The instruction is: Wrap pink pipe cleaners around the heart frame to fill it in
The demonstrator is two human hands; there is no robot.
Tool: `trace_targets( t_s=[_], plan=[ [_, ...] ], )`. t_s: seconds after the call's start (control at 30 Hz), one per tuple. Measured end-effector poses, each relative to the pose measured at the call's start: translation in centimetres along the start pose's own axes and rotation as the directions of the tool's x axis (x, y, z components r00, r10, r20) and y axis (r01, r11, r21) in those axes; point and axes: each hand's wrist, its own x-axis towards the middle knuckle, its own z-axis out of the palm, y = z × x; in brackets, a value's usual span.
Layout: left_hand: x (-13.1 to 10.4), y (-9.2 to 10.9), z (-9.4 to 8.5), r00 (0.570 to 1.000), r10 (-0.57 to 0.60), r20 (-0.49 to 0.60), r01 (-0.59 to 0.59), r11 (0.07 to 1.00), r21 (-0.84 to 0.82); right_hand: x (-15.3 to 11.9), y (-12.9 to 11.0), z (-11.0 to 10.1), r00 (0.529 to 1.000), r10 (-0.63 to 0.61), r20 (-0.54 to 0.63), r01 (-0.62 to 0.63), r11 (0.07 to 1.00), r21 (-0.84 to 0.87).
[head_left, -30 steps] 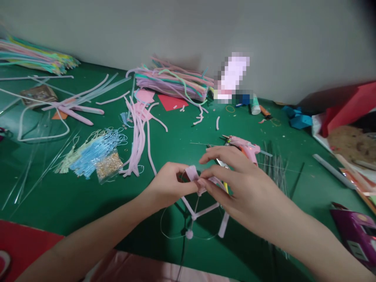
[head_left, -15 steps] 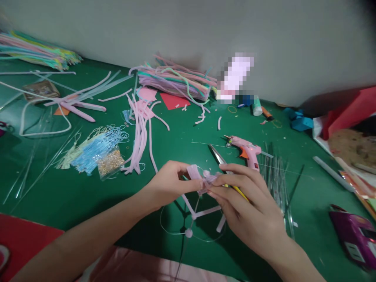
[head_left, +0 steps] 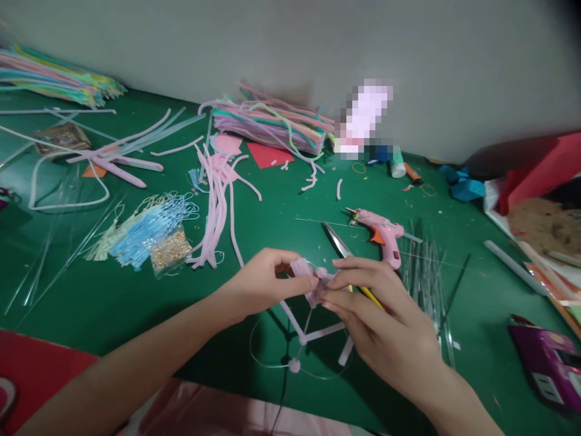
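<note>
My left hand (head_left: pixel 267 281) pinches a flattened loop of pale purple pipe cleaner (head_left: pixel 300 268) between thumb and fingers. Close beside it, my right hand (head_left: pixel 381 309) grips the other side of the same piece, its fingertips hiding part of it. Below the hands hangs the rest of the figure: a thin clear wire ring (head_left: pixel 252 348), pale purple arms (head_left: pixel 323 331) and a small round ball (head_left: pixel 295 365). Scissors with yellow handles (head_left: pixel 336 240) lie on the table, partly behind my right fingers. A pink glue gun (head_left: pixel 379 233) rests just beyond them.
Bundles of coloured pipe cleaners (head_left: pixel 272 124) lie along the wall. At left are blue tassels (head_left: pixel 143 236), a bag of gold beads (head_left: pixel 169 251) and loose purple pipe cleaners (head_left: pixel 216 212). Clear sticks (head_left: pixel 422 272) and a purple device (head_left: pixel 544 363) lie at right.
Both hands keep their hold on the purple piece. The hanging arms, ring and ball have shifted slightly down and right, and my right fingers have moved a little.
</note>
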Motion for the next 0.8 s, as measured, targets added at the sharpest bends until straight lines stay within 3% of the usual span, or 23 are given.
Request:
trace_targets(
  t_s=[0.23,0.47,0.67,0.8],
  plan=[
    [0.1,0.3,0.0,1.0,0.002,-0.014,-0.002,1.0,-0.013,0.5,0.0,-0.1,1.0,0.019,0.015,-0.021,0.993,0.119],
    [-0.2,0.8,0.0,1.0,-0.012,-0.023,0.015,0.993,0.121,0.5,0.7,-0.6,0.997,0.072,0.037,-0.077,0.985,0.155],
    [-0.4,0.7,0.0,1.0,0.011,-0.015,-0.009,0.991,0.133,-0.1,0.6,-1.1,0.975,0.186,0.118,-0.197,0.976,0.091],
    [-0.3,0.3,0.0,0.999,0.047,0.012,-0.049,0.992,0.116,-0.9,-0.2,-2.0,0.937,0.301,0.175,-0.296,0.954,-0.058]
  ],
)
